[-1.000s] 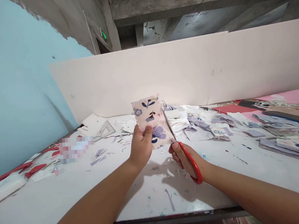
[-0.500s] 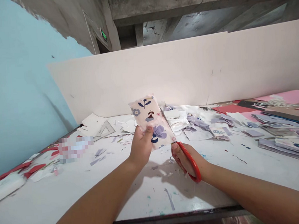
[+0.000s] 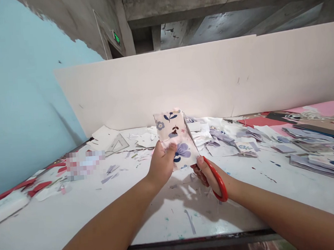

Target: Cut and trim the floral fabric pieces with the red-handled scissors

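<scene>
My left hand is closed on a pale floral fabric piece, thumb on its front, holding it up over the white table. It carries blue, purple and dark red flower prints. Red-handled scissors are gripped in my right hand, thumb through the handle. Their blades lie along the right edge of the piece, pointing up and away; part of them is hidden behind it. I cannot tell whether the blades are fully closed.
White and purple scraps lie along the back of the table. A clear set square sits back left, and stacked floral pieces lie to the right. A white board stands behind; red scraps lie left.
Both hands have shifted slightly to the right with the fabric piece and scissors. The piece stands a little more upright and sits slightly lower.
</scene>
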`<state>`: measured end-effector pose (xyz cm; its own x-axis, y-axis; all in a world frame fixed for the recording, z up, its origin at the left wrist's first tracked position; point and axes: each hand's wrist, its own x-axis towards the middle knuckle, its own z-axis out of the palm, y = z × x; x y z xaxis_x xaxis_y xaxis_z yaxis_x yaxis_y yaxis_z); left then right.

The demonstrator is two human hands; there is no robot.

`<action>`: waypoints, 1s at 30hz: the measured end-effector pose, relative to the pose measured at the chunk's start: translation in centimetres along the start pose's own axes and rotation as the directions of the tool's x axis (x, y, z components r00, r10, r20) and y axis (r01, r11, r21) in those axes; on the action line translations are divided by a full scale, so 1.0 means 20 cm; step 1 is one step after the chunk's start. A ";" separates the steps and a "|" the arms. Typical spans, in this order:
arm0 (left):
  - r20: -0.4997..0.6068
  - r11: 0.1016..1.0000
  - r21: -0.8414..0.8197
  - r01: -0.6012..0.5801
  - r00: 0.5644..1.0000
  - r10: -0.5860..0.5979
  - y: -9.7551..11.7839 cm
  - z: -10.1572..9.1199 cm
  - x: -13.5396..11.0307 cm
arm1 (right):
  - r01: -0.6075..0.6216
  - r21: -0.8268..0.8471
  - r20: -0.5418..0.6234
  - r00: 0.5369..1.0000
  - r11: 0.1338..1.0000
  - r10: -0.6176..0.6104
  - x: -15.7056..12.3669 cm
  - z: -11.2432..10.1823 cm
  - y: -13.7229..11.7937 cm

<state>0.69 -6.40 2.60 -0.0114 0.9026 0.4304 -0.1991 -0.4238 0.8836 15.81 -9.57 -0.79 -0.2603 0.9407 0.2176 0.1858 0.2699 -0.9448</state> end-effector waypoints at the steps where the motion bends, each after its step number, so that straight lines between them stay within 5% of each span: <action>1: -0.002 1.000 0.001 0.003 1.000 -0.003 0.00 0.00 0.00 | 0.004 0.003 0.005 1.000 1.000 -0.004 0.00 0.00 0.00; 12: 0.011 0.992 0.127 -0.008 1.000 0.007 -0.01 -0.01 0.00 | 0.011 -0.054 -0.017 1.000 0.998 -0.012 -0.01 -0.01 -0.01; 30: 0.029 0.996 -0.050 0.077 0.997 -0.076 -0.05 0.01 0.00 | -0.140 -0.009 -0.064 0.988 0.990 0.139 0.00 -0.01 -0.07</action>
<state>1.03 -6.06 1.81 0.0324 0.9294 0.3676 -0.2477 -0.3488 0.9038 15.75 -9.90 0.53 -0.1703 0.9804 0.0994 0.2285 0.1374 -0.9638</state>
